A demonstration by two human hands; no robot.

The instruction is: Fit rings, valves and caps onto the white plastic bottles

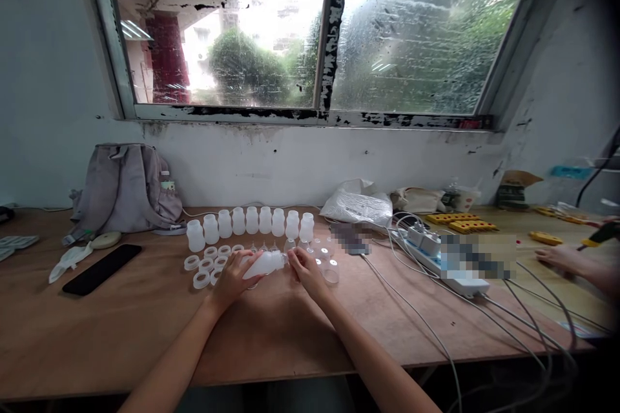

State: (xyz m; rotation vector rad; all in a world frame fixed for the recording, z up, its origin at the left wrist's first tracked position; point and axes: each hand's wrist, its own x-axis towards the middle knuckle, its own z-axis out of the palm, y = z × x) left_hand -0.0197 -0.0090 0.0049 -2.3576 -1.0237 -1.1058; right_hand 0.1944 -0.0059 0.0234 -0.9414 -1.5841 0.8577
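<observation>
Above the wooden table [97,342], the frosted plastic bottle [264,264] is clasped round its body by the left hand [236,275]; at its neck, the right hand's [303,266] fingertips are closed together, any pinched part being indistinguishable. Probably light, smooth and slightly yielding, it is best held bodily. Its long axis is laid sideways, neck rightward.

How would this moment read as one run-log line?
left hand: grips white bottle, held sideways | right hand: at bottle's end, grip unclear | behind: row of upright white bottles | beside left hand: white rings on table
</observation>
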